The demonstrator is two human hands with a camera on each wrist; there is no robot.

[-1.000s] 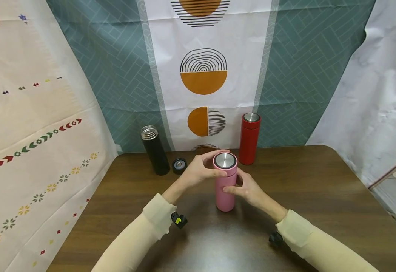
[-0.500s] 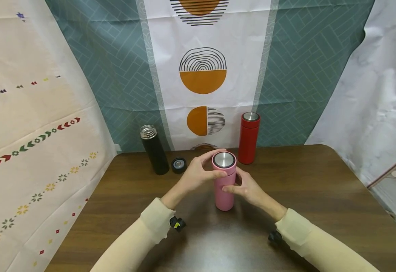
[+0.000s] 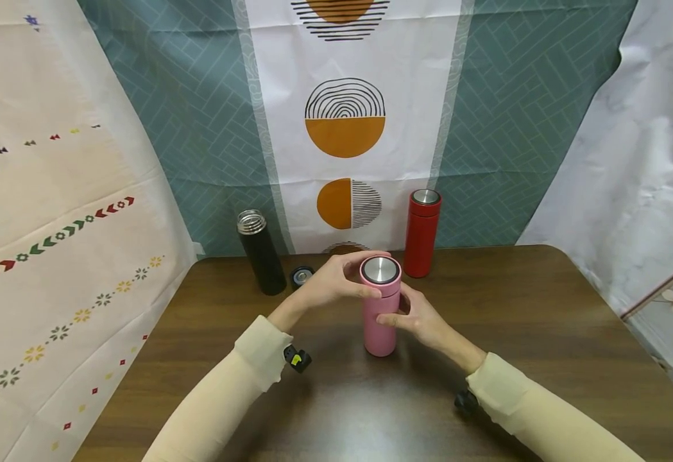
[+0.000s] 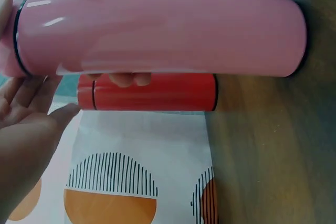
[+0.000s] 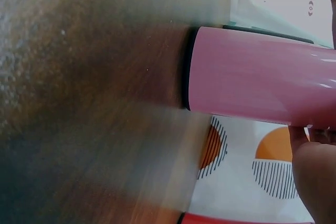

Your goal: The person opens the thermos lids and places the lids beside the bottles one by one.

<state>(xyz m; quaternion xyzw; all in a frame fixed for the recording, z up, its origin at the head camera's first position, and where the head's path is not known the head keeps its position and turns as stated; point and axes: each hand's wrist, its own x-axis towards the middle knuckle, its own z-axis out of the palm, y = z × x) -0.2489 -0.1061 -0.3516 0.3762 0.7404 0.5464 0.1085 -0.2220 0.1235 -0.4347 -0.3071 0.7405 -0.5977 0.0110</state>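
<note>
Pink bottle (image 3: 379,337) upright on the table (image 3: 521,314), well in from the far edge, between both hands. Left hand (image 3: 332,282): fingers curled round the lid (image 3: 380,270), thumb on near side, others behind. Right hand (image 3: 424,319): gripping lower, thumb across the front, fingers behind. Red bottle (image 3: 421,244) near far edge; open black bottle (image 3: 263,262) near far-left corner.

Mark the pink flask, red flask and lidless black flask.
Pink flask (image 4: 163,27): left wrist view, middle of body.
Red flask (image 3: 422,239): head view, middle of body.
Black flask (image 3: 262,258): head view, dark body.
</note>
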